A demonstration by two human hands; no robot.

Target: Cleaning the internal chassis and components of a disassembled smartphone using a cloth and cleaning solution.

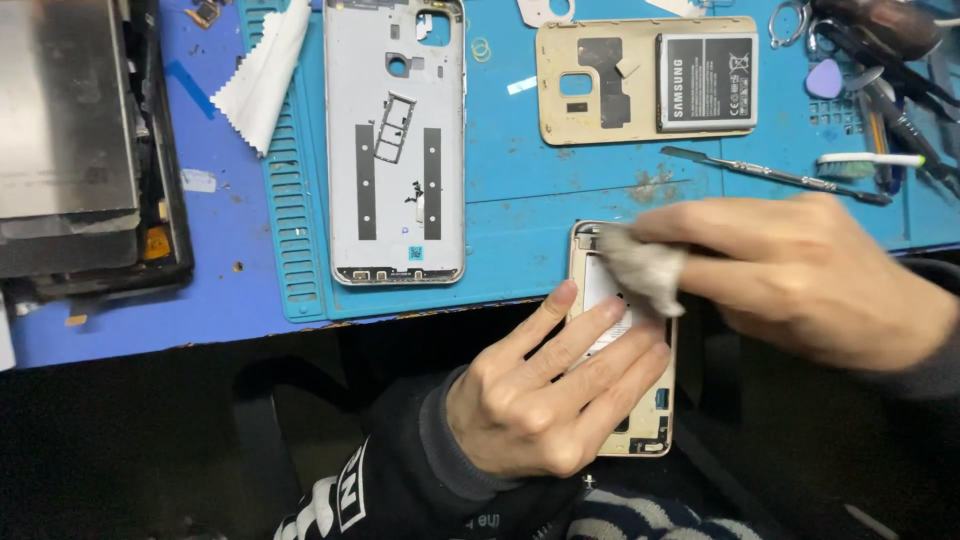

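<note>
Phone [640,420] pinned flat by left hand [545,395], rag [640,268] pinched in right hand [800,275] on its top end.
Looks thin, stiff, fragile inside; best held by edges. Gold back cover [600,85], battery [706,82] lie beyond right hand; grey back cover [396,150] beyond left.

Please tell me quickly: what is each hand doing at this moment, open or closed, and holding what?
Left hand: open, fingers flat on the gold phone frame, steadying it.
Right hand: closed, pinching a grey cloth against the frame's top.

Grey battery label [706,80] (top right)
</note>
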